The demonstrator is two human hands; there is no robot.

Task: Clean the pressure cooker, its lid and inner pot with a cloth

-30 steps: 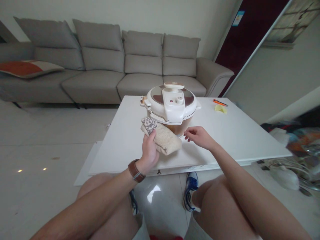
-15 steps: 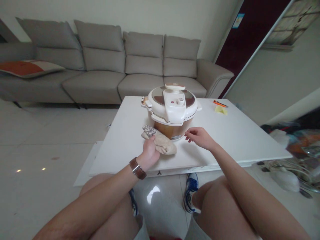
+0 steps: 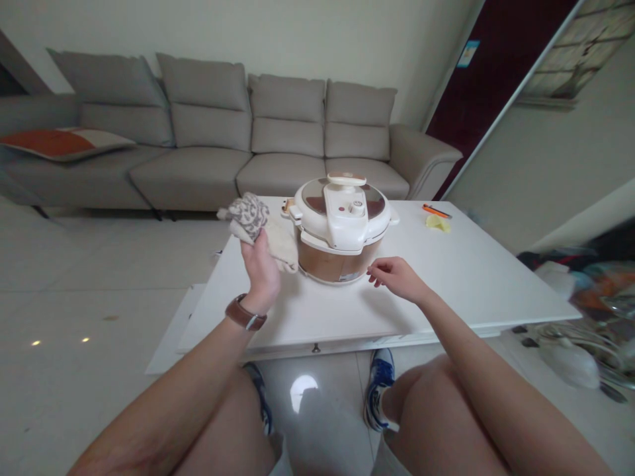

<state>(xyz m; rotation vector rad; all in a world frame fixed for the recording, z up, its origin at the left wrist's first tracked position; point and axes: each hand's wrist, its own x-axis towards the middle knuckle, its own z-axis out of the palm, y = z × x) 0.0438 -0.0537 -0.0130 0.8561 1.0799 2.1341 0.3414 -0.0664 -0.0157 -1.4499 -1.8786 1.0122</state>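
My left hand (image 3: 262, 266) grips a bunched beige cloth (image 3: 280, 244) with a grey-patterned part, at the left side of the pressure cooker. The white and gold-brown pressure cooker (image 3: 337, 261) stands upright on the white table (image 3: 446, 271), its lid on. A knob and a small red spot show on the lid's white front panel. My right hand (image 3: 394, 274) hovers just right of the cooker's base, fingers curled with the fingertips close together. Whether anything small sits between those fingers is hidden.
An orange cutter-like tool (image 3: 436, 211) and a yellow piece (image 3: 438, 223) lie at the table's back right. Behind the table stands a grey sofa (image 3: 282, 165) with an orange and white cushion (image 3: 49, 142). Assorted items, including a white lid-like object (image 3: 568, 360), lie on the floor at right.
My left hand has carried the cloth from the cooker's front to its left side, lifting it up and leftward. My right hand has stayed almost in place. The view has tilted slightly.
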